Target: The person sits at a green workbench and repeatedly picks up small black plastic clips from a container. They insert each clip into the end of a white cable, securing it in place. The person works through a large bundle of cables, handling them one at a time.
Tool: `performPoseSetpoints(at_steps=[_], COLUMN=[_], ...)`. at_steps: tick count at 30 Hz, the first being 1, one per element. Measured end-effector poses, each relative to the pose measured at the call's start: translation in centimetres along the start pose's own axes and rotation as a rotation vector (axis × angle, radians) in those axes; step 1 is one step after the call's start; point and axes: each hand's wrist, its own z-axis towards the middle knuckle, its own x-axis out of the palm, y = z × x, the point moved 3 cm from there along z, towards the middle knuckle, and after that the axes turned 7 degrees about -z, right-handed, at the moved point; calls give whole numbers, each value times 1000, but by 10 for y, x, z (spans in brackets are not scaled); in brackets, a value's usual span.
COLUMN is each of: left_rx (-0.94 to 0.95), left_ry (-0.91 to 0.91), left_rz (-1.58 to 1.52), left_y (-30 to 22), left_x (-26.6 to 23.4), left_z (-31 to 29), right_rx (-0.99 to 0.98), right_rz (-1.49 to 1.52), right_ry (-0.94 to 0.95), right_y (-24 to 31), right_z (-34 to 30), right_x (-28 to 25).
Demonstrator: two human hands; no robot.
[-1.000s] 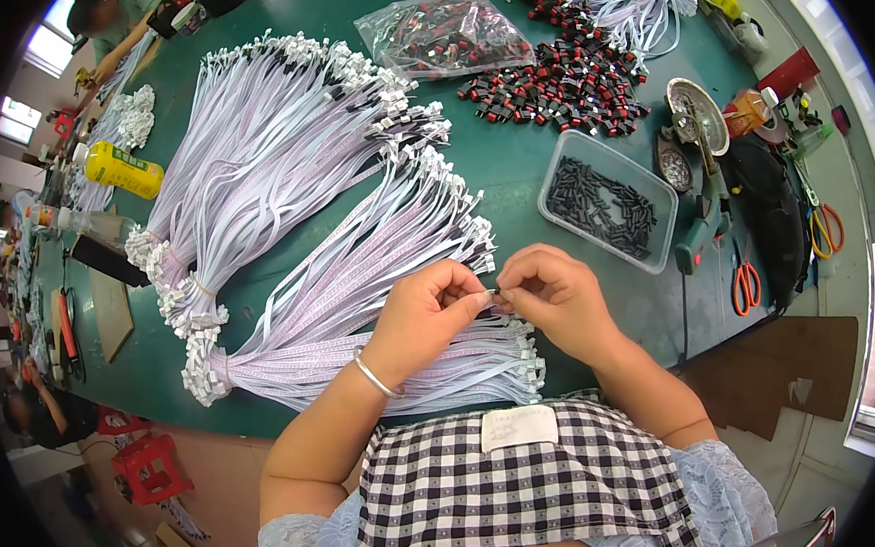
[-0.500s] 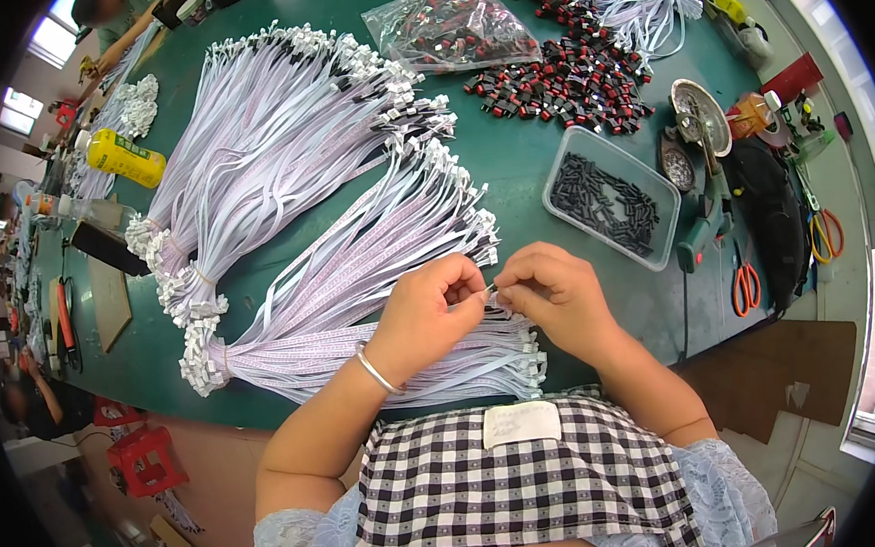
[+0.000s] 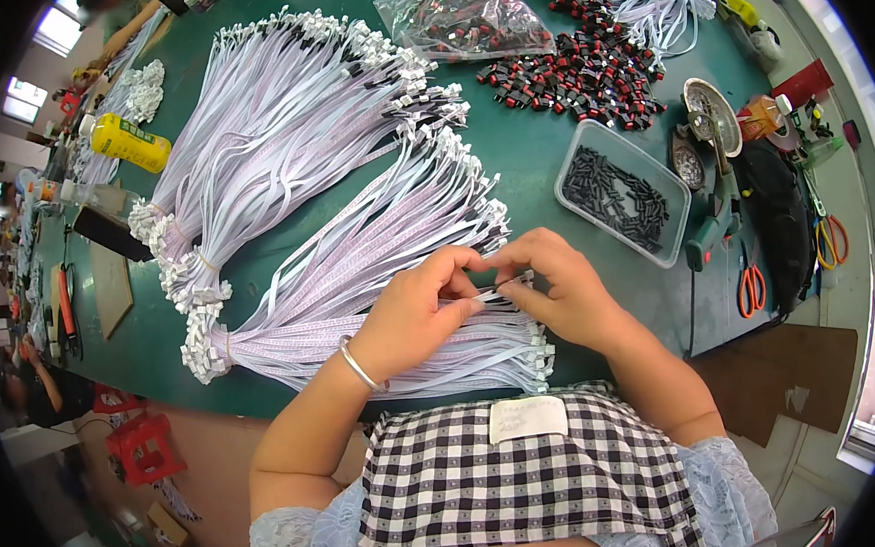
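My left hand [image 3: 414, 303] is bent into a pinch over the near bundle of white flat cables [image 3: 363, 363]. Facing it, my right hand [image 3: 559, 291] has its thumb and fingers closed, and the index fingers of both hands meet. A thin white flat cable end [image 3: 481, 296] shows between the two thumbs. Whatever the right fingertips grip is mostly hidden. Below the hands lie more cable ends with small white connectors [image 3: 541, 352]. To the right of my right hand stands a clear plastic box [image 3: 678, 244] holding short black tubes [image 3: 613, 198].
Another big cable bundle [image 3: 268, 123] lies at far left. Black-and-red parts [image 3: 576, 84] are heaped at the back beside a clear bag [image 3: 462, 21]. At right are a green hot-glue gun [image 3: 710, 232], orange-handled scissors [image 3: 751, 289] and a metal dish [image 3: 710, 116]. A yellow bottle [image 3: 129, 142] lies left.
Both hands have shifted slightly, with the thumbs lower and the index fingertips now together. The whole view has moved a little, so the table things sit slightly farther right and higher.
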Motion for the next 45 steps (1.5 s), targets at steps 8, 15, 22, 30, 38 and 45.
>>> performPoseSetpoints(at_steps=[8,15,22,30,38,45], left_rx=[146,518,380,402,424,378], left_ry=[-259,-319,-146,-125,-179,-251], left_rz=[140,703,943,961,1026,869], left_y=[-7,-3,-12,-4,0,-7], left_x=[1,4,17,17,18,16], left_z=[7,19,2,5,10,7], right_rx=[89,-34,100,128,147,140], right_rz=[43,-674,-944,-941,-1086,-1128], right_ry=[129,-199,36,56,65,101], right_y=[5,-22,-57,-77,-74,-79], right_z=[23,14,-12,-2,5,1], right_x=[-1,-86,-111,-102,-99,-103])
